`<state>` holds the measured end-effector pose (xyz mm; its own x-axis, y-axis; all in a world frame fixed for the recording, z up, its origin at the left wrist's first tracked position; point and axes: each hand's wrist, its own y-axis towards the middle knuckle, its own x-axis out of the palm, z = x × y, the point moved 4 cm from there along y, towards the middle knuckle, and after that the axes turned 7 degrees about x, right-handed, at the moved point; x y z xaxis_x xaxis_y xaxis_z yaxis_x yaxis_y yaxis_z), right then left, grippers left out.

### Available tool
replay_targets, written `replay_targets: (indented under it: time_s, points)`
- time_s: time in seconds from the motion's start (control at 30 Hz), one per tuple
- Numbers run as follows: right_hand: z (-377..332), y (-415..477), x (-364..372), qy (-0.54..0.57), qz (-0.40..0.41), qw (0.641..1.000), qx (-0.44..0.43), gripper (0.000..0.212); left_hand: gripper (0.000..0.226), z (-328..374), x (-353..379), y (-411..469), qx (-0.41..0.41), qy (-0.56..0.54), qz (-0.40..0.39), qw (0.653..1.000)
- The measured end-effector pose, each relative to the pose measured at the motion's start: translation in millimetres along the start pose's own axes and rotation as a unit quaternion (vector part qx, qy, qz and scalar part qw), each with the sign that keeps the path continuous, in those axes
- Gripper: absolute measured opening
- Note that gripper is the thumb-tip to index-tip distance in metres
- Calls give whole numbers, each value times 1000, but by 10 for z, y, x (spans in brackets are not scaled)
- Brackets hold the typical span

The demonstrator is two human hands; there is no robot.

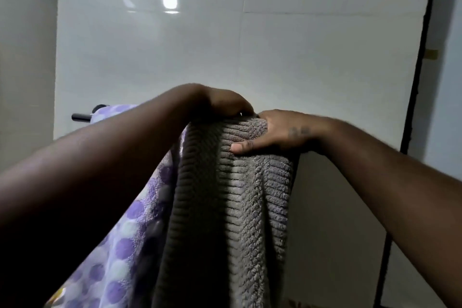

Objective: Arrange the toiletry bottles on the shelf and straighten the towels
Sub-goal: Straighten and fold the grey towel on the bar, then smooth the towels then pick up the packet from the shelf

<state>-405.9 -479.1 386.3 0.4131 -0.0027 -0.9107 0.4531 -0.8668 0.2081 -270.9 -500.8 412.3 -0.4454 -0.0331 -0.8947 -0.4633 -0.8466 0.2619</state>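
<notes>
A grey ribbed towel (pixel 232 207) hangs over a dark towel bar (pixel 80 117) in the middle of the view. Beside it on the left hangs a purple and white dotted towel (pixel 130 240), partly behind my left forearm. My left hand (pixel 228 104) sits on the top fold of the grey towel, fingers curled down over its far side. My right hand (pixel 277 131) grips the towel's upper right edge, thumb pressed on the front face and fingers hidden behind the cloth. No toiletry bottles or shelf are in view.
A glossy white tiled wall (pixel 225 45) stands close behind the towels. A black vertical frame edge (pixel 422 57) runs down the right side. Only the left end of the towel bar shows.
</notes>
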Motion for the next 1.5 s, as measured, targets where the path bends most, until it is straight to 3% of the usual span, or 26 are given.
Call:
replay_targets:
  time_s: [0.07,0.13,0.23,0.27,0.33,0.43,0.53,0.63,0.77,0.9,0.97,1.27,1.5]
  points:
    - [89,117,-7,70,-96,992,30,75,33,-13,-45,-34,19,130,102,986]
    - [142,171,15,94,-168,979,61,73,45,-54,-68,-159,35,216,232,948]
    - [154,192,52,152,-193,968,54,60,53,-101,27,-406,79,261,348,897]
    - [146,189,38,144,-154,977,23,57,49,-84,101,-479,114,268,350,890]
    - [141,128,-41,22,11,999,-42,55,46,-64,301,-616,189,273,324,886]
    - [138,-104,-49,-108,262,953,-107,57,70,-198,562,-769,191,353,317,859]
    - [145,-307,112,-158,368,898,-183,59,95,-342,700,-904,169,418,324,832]
    - [169,-457,334,-239,412,851,-222,74,110,-424,824,-1018,191,439,332,813]
    - [163,-648,840,-319,409,827,-215,86,104,-500,1104,-1203,215,457,338,794]
    - [64,-793,1358,-268,404,837,-254,73,60,-599,1400,-1445,219,473,356,775]
    - [0,-826,1547,-207,392,854,-271,70,44,-633,1541,-1577,201,468,355,784]
    - [-151,-861,2196,-99,311,900,-289,70,53,-729,1994,-2161,41,460,320,827]
    - [-270,-938,2532,22,216,935,-281,69,63,-676,2210,-2577,-79,475,270,834]
